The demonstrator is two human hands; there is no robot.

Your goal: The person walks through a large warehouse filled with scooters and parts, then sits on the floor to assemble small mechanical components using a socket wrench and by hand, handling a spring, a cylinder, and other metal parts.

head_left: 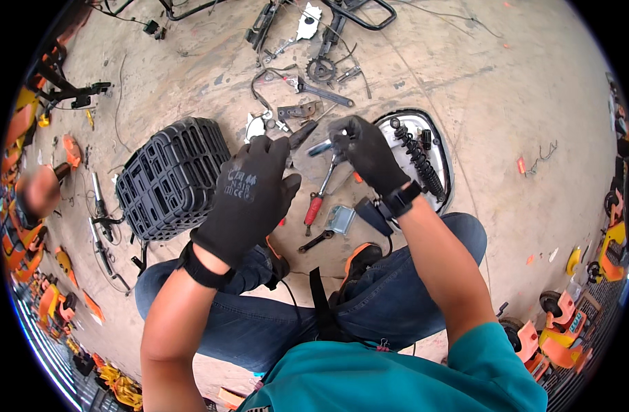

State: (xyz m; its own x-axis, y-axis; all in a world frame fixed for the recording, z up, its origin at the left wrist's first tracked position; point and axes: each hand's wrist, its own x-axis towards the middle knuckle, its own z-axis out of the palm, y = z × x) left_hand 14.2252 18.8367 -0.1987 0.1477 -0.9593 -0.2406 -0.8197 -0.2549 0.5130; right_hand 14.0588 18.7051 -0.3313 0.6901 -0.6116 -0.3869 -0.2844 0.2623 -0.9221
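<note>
I sit on a concrete floor with both hands in black gloves. My left hand (252, 192) is raised above the floor, fingers curled around a dark-handled tool (302, 134) that sticks out past the fingertips. My right hand (364, 152) pinches a small shiny metal piece (321, 147) close to the left hand. Below them on the floor lie a red-handled screwdriver (316, 200), a small square metal part (340, 220) and a black wrench (318, 240).
A black ribbed plastic panel (171, 177) lies at my left. A silver oval tray (443, 165) at the right holds a black coil shock absorber (417, 159). A sprocket (320, 70), wrenches and cables litter the floor ahead. Orange parts line both sides.
</note>
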